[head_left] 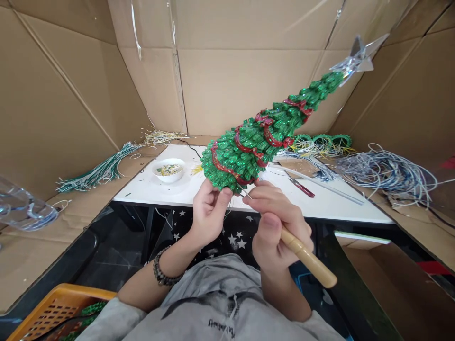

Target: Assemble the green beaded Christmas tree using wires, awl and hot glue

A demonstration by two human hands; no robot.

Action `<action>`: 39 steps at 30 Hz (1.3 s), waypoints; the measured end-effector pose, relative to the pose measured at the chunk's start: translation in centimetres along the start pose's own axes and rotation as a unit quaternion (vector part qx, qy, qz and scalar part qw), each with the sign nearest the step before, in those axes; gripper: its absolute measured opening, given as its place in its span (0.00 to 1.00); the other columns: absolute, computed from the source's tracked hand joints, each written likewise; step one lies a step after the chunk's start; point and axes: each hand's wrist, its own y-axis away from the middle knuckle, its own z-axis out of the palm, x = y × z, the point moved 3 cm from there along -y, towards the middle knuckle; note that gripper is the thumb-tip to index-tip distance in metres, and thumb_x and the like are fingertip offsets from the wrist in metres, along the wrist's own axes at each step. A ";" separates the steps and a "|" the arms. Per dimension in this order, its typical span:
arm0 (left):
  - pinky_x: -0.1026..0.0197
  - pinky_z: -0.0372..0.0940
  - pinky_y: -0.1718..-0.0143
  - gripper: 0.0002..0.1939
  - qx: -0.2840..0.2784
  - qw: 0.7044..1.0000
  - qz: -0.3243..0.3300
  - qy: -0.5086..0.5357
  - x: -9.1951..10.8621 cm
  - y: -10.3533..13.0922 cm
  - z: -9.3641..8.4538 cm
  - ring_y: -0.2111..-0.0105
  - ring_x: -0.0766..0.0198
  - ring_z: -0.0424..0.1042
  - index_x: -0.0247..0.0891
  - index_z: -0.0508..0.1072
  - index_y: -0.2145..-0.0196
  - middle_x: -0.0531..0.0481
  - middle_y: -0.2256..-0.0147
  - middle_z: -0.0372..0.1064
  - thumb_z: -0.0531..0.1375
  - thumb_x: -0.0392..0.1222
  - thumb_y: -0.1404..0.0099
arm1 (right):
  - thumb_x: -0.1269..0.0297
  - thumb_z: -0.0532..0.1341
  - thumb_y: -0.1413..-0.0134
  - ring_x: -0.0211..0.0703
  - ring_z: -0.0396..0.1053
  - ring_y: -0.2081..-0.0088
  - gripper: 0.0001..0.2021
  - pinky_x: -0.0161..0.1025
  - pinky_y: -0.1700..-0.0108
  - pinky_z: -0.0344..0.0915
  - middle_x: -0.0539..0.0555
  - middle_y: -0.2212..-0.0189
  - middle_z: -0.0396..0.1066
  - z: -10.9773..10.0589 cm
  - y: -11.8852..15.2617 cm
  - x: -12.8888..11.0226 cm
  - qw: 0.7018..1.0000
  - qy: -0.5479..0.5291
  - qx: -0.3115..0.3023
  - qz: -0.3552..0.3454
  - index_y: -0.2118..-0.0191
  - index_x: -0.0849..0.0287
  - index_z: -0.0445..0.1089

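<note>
A glittery green toy Christmas tree [245, 147] with red garlands leans to the upper right, a clear star [356, 59] on its tip. Its wide base is gripped by my left hand [211, 208], thumb in front and fingers underneath. My right hand [280, 222] is closed round the wooden handle of an awl [309, 258]. The awl's thin metal shaft reaches the tree's lower edge beside my left thumb; its point is hidden there. A thin wire hangs below the base.
On the white table [170, 192] stand a white bowl [168, 170] with small wire bits, red-handled pliers [302, 187] and a clear rod. Green-white wires [99, 170] lie left, a blue-white wire coil [387, 170] right. Cardboard walls enclose the table; an orange basket [60, 308] is lower left.
</note>
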 end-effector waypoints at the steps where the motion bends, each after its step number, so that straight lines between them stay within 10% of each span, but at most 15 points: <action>1: 0.63 0.70 0.64 0.13 -0.003 1.000 -0.003 0.001 0.1 0.0 0.0 0.68 0.63 0.73 0.42 0.76 0.56 0.52 0.72 0.71 0.63 0.52 0.34 | 0.68 0.55 0.34 0.40 0.74 0.63 0.08 0.52 0.50 0.74 0.51 0.69 0.73 0.0 0.0 0.0 1.000 0.000 -0.003 -0.004 0.58 0.60 0.72; 39: 0.60 0.72 0.55 0.14 0.079 0.974 -0.091 0.190 0.5 0.5 1.2 0.70 0.69 0.72 0.41 0.75 0.64 0.57 0.73 0.68 0.72 0.49 0.43 | 0.66 0.55 0.33 0.40 0.78 0.61 0.11 0.58 0.42 0.73 0.51 0.64 0.78 0.6 1.2 1.0 0.996 -0.081 0.028 0.034 0.53 0.58 0.74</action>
